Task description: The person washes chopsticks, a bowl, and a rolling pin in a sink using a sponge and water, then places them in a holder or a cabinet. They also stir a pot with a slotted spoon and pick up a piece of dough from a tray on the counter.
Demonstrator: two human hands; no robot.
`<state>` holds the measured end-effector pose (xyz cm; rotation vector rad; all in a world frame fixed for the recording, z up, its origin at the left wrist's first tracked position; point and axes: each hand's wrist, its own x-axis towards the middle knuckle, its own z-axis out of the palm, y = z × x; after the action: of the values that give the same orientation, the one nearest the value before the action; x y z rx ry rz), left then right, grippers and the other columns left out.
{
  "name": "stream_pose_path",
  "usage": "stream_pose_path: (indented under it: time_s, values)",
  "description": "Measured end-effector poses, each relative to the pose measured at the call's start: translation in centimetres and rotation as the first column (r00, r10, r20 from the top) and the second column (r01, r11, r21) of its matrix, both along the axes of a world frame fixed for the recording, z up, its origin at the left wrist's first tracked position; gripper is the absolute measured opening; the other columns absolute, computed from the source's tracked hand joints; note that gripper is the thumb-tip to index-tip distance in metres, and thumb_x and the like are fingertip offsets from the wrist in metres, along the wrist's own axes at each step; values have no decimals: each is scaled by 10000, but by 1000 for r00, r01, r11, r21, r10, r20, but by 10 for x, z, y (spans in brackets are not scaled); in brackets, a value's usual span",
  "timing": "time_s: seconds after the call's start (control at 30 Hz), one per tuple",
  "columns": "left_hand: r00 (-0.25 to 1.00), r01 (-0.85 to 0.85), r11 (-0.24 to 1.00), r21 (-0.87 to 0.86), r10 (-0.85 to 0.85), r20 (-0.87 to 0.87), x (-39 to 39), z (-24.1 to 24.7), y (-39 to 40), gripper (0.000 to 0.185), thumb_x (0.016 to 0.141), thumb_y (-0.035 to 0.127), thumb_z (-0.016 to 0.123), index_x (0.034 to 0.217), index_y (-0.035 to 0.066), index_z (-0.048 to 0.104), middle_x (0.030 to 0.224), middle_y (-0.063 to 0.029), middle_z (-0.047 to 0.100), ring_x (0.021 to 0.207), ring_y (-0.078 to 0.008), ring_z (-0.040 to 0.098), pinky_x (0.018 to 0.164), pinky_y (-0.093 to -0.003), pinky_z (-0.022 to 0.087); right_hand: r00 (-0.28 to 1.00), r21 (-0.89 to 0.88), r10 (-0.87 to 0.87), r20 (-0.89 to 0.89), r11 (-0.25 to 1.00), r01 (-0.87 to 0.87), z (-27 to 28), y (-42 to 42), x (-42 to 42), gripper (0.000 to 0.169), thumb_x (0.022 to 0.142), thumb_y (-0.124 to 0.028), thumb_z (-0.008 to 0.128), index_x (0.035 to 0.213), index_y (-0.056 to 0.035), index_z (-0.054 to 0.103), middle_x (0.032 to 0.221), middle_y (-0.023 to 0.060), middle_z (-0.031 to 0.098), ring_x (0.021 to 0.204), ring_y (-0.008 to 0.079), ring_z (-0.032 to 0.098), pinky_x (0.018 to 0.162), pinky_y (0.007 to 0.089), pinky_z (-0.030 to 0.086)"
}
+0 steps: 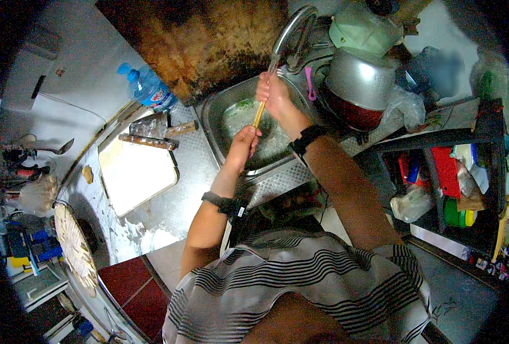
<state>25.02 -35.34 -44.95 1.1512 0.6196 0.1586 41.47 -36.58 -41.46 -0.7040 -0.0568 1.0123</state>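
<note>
Both hands are over a stainless-steel sink (213, 114) with cloudy water and green scraps in it. My left hand (242, 146) grips the lower end of a slim yellowish stick (259, 114), which may be a pair of chopsticks. My right hand (275, 92) is closed round the upper end, just under the spout of a curved metal faucet (295, 28). A stream of water (273, 63) falls from the spout onto the right hand. Inside the right fist, the end of the stick is hidden.
Left of the sink are a white cutting board (140, 172), a cleaver (149, 124) and a blue-capped water bottle (151, 88). At right stand a metal pot (359, 79), a pink-handled utensil (310, 84) and a dark shelf (435, 185) of packages. A stained wooden board (202, 43) rises behind.
</note>
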Motion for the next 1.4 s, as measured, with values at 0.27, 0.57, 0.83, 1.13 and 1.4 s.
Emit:
stream_pose_path:
  time_s: [0.27, 0.57, 0.83, 1.13, 1.4]
  values:
    - [980, -83, 929, 361, 143, -141, -1, -11, -10, 373, 872, 363, 413, 642, 79, 493, 529, 22, 407, 459, -77, 359, 450, -216, 283, 995, -292, 26, 91, 956, 2, -32, -2, -23, 215, 896, -256, 350, 853, -49, 392, 642, 66, 457, 563, 217, 512, 575, 376, 491]
    - [973, -45, 975, 217, 92, -212, 1, 4, 1, 485, 856, 456, 384, 549, 84, 432, 504, -18, 434, 419, -101, 380, 395, -243, 286, 960, -255, 171, 223, 960, -112, -25, -9, -26, 201, 868, -254, 420, 788, -74, 458, 747, 95, 558, 733, 225, 569, 657, 366, 467]
    - [994, 101, 976, 190, -108, 27, 7, -9, 9, 342, 889, 325, 387, 786, 30, 525, 708, -33, 533, 594, -117, 511, 561, -230, 423, 812, -365, 391, 433, 900, -238, 4, -20, 10, 308, 893, -315, 349, 778, -72, 498, 859, 110, 600, 834, 206, 570, 752, 358, 427]
    - [995, -79, 889, 451, 40, 94, 62, -9, 8, 178, 842, 169, 504, 849, 8, 578, 734, -20, 587, 669, -95, 540, 649, -223, 426, 635, -466, 474, 611, 863, -196, 11, -39, 38, 354, 848, -394, 423, 893, -61, 536, 887, 69, 573, 740, 154, 532, 663, 369, 431]
    - [990, -98, 793, 602, 139, -22, 72, -2, 14, 169, 821, 175, 524, 846, 28, 603, 717, -21, 603, 636, -92, 525, 606, -235, 424, -210, -504, 849, 485, 467, 726, 22, -45, 142, 396, 735, -415, 557, 869, -44, 583, 913, 131, 567, 846, 262, 549, 699, 416, 438]
